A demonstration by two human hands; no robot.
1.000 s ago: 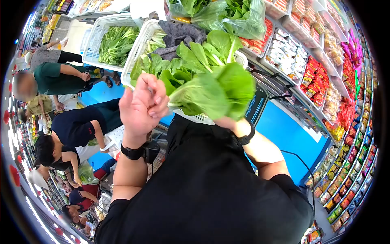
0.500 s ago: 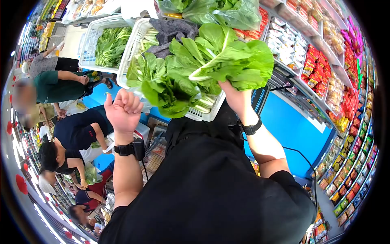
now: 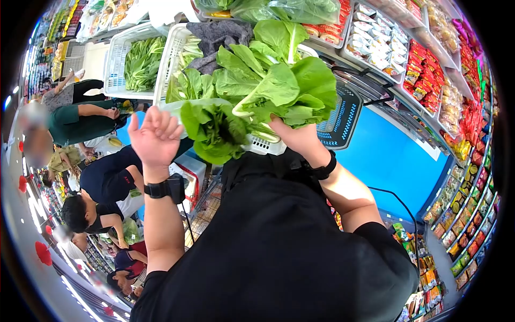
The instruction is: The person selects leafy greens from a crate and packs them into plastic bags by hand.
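Note:
My right hand (image 3: 295, 135) grips a bunch of leafy greens (image 3: 308, 88) from below, at the front right of a white crate (image 3: 263, 146); its fingertips are hidden under the leaves. My left hand (image 3: 155, 137) is raised at the crate's front left corner, palm towards me, with loosely curled fingers and the thumb apart. Nothing shows inside that palm. Just to its right, another leafy bunch (image 3: 209, 131) hangs over the crate's front edge, partly wrapped in clear plastic film. Whether my left fingers touch the film I cannot tell. A dark grey cloth (image 3: 220, 40) lies on the greens behind.
Left of the crate stands another white crate (image 3: 115, 67) of greens. Bagged greens (image 3: 289, 11) lie at the back. A dark shopping basket (image 3: 343, 115) is at the right, below trays of packaged snacks (image 3: 421, 80). Several people stand at the left, one in navy (image 3: 107, 166).
My right hand has moved left and slightly down with the greens, uncovering more of the dark basket. My left hand's fingers have uncurled somewhat. The whole view has shifted a little.

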